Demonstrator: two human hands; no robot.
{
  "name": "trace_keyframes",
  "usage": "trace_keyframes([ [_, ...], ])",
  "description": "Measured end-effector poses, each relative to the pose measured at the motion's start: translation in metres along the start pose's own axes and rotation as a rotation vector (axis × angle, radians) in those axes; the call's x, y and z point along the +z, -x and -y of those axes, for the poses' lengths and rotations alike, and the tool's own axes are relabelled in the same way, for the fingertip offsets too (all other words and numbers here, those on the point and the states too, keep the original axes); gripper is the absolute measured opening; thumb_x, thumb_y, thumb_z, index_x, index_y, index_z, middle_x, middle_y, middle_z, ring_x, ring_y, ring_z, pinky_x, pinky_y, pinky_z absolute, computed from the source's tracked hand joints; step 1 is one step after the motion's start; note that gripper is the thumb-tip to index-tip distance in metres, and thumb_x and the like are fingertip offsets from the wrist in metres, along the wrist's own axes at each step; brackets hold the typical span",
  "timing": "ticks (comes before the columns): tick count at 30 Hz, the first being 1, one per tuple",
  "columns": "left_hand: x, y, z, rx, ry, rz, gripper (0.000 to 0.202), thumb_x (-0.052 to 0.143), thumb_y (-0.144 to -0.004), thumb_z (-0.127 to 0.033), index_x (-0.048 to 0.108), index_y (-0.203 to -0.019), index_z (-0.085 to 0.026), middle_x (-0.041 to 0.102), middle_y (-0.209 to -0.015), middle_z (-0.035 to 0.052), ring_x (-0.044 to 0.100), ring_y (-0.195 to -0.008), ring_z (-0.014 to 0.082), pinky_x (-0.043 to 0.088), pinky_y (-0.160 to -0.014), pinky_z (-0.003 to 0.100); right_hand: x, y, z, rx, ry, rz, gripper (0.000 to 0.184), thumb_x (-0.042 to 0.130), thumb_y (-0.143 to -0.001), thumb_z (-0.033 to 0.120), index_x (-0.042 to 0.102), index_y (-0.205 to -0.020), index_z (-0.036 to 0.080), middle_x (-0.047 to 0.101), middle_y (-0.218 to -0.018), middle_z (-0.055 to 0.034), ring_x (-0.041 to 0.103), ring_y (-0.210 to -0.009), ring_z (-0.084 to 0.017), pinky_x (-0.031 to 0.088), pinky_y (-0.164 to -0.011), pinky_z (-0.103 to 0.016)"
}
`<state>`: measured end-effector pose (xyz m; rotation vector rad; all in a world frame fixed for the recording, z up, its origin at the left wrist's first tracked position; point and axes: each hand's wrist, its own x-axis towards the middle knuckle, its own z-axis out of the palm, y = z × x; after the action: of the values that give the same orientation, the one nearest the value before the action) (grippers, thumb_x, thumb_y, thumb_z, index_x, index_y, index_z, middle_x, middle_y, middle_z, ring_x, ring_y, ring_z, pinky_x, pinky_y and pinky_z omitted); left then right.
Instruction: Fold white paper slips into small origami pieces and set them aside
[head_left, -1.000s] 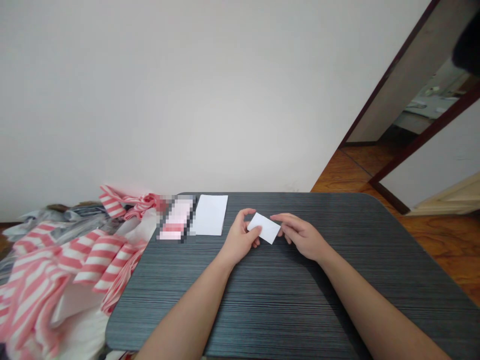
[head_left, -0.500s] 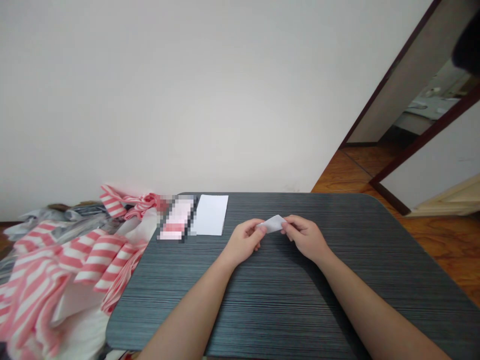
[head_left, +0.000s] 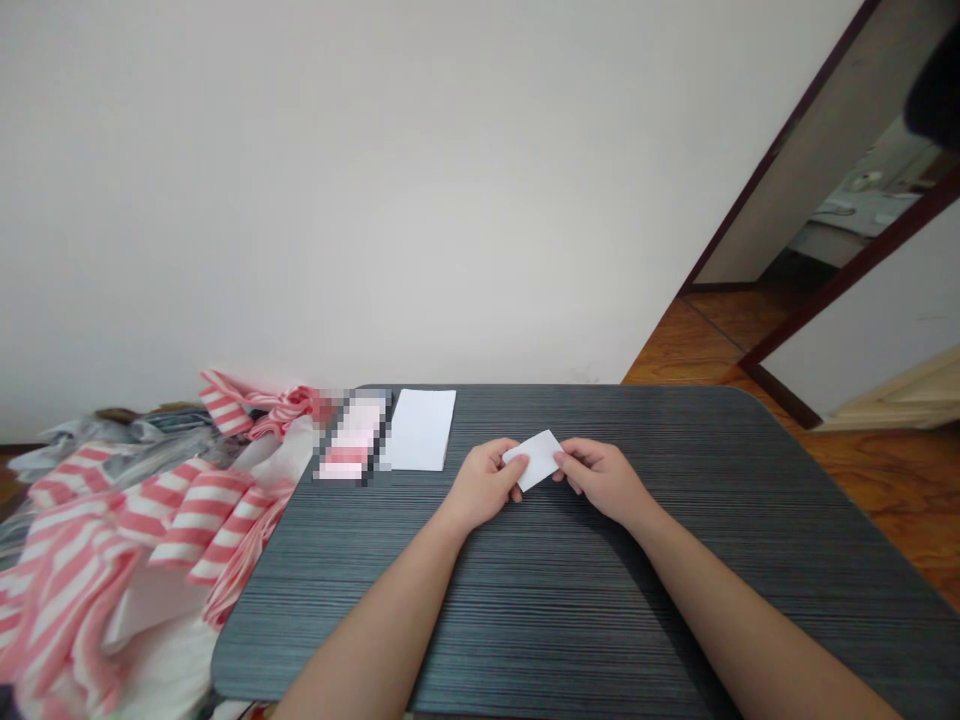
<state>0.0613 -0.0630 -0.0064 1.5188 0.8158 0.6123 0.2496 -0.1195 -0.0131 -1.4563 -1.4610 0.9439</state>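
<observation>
Your left hand [head_left: 484,487] and right hand [head_left: 604,480] face each other over the middle of the table [head_left: 600,620], both curled rather than spread. Between them is a small white paper [head_left: 535,460], tilted, with your left fingers and thumb pinching one end and your right fingertips pinching the other. Its middle shows between your hands, but you can't tell whether it's folded.

Toward the far edge of the table, to your left, lies a white sheet [head_left: 421,430], well apart from your hands. Just beside it is a blurred item [head_left: 354,435] — too pixelated to name. Past the table's left edge is a heap of pink-and-white striped cloth [head_left: 180,530]. Ahead is a white wall [head_left: 375,200], and to the right a doorway [head_left: 847,200] above a wood floor [head_left: 694,345].
</observation>
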Motion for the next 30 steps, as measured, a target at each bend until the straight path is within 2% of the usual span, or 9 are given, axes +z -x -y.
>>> trace_keyframes([
  [4,-0.0021,-0.0006,0.0026,0.003,-0.009,-0.002,0.028,0.049,-0.082,-0.038,0.058,-0.088,-0.013,0.055,-0.054,-0.0009,0.049,-0.044,0.0077,0.032,-0.041,0.016,0.0019,0.0007,0.0010,-0.018,-0.012,0.025,0.030,0.047,-0.087,0.032,0.059,-0.110,0.018,0.064,-0.063,-0.0012,0.047,-0.047,-0.010,0.038,-0.046,-0.022],
  [7,-0.0027,-0.0016,0.0051,-0.012,0.015,-0.013,0.027,0.049,-0.082,-0.038,0.057,-0.086,-0.013,0.055,-0.055,-0.0004,0.050,-0.045,0.0076,0.033,-0.041,0.016,0.0015,0.0018,-0.0004,-0.040,-0.003,0.062,0.035,0.044,-0.089,0.031,0.056,-0.118,0.018,0.063,-0.063,-0.0012,0.046,-0.046,-0.010,0.040,-0.047,-0.023],
  [15,-0.0014,-0.0037,0.0062,-0.028,0.104,-0.027,0.025,0.051,-0.080,-0.037,0.057,-0.086,-0.013,0.059,-0.061,0.0009,0.050,-0.045,0.0073,0.034,-0.040,0.016,-0.0039,0.0017,-0.0021,-0.193,0.037,0.156,0.031,0.044,-0.089,0.026,0.062,-0.113,0.019,0.061,-0.072,-0.0026,0.051,-0.053,-0.010,0.044,-0.053,-0.024],
  [23,-0.0018,-0.0008,0.0002,0.004,0.102,0.025,0.028,0.047,-0.082,-0.039,0.056,-0.089,-0.013,0.057,-0.057,-0.0001,0.050,-0.045,0.0075,0.036,-0.041,0.016,-0.0016,0.0007,0.0058,-0.252,0.177,0.060,0.025,0.051,-0.086,0.028,0.067,-0.104,0.020,0.061,-0.070,-0.0022,0.055,-0.059,-0.012,0.043,-0.058,-0.025],
  [27,0.0012,0.0002,-0.0014,0.008,0.050,-0.014,0.033,0.054,-0.078,-0.044,0.057,-0.089,-0.014,0.058,-0.060,0.0003,0.052,-0.046,0.0083,0.036,-0.040,0.017,0.0001,0.0015,0.0050,-0.266,0.194,0.047,0.024,0.054,-0.084,0.027,0.067,-0.103,0.021,0.064,-0.076,-0.0032,0.057,-0.064,-0.013,0.044,-0.060,-0.025],
  [30,0.0032,0.0006,-0.0013,0.002,0.007,-0.049,0.033,0.057,-0.075,-0.044,0.057,-0.088,-0.014,0.058,-0.061,0.0000,0.053,-0.047,0.0086,0.034,-0.039,0.016,0.0023,0.0028,0.0026,-0.209,0.152,0.033,0.030,0.056,-0.082,0.028,0.063,-0.110,0.021,0.065,-0.086,-0.0043,0.058,-0.064,-0.013,0.044,-0.059,-0.025],
])
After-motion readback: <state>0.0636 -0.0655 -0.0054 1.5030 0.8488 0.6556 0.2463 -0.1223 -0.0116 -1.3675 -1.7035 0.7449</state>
